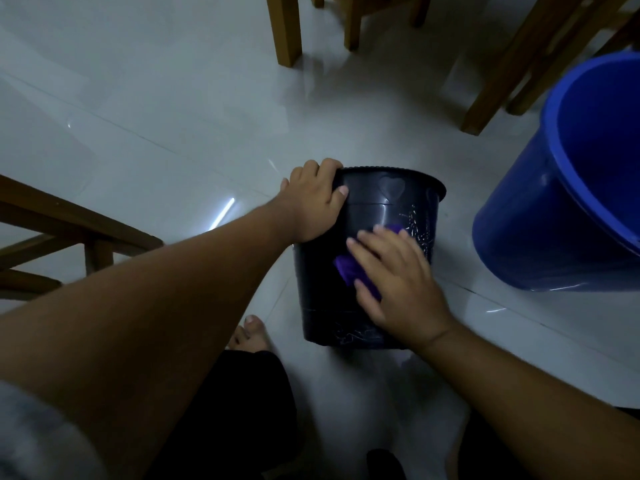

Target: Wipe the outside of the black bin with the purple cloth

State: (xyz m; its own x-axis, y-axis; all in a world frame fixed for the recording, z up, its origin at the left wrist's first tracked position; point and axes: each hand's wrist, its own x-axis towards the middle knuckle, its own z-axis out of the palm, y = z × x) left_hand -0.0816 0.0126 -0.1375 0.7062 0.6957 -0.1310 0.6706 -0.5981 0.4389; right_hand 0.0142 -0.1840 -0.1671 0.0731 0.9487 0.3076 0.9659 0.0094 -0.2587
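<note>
The black bin [381,209] stands on the pale tiled floor in the middle of the view, a heart shape pressed into its upper wall. My left hand [318,199] grips its rim on the left side, fingers curled over the edge. My right hand [398,282] lies flat against the bin's near wall and presses the purple cloth [349,268] onto it. Most of the cloth is hidden under that hand; purple shows at the fingertips and below the thumb. Whitish streaks mark the bin's right side and lower band.
A large blue bucket [571,188] stands close to the right of the bin. Wooden chair legs [287,29] rise at the top, and a wooden frame [69,230] sits at the left. My bare foot [249,334] rests just left of the bin's base.
</note>
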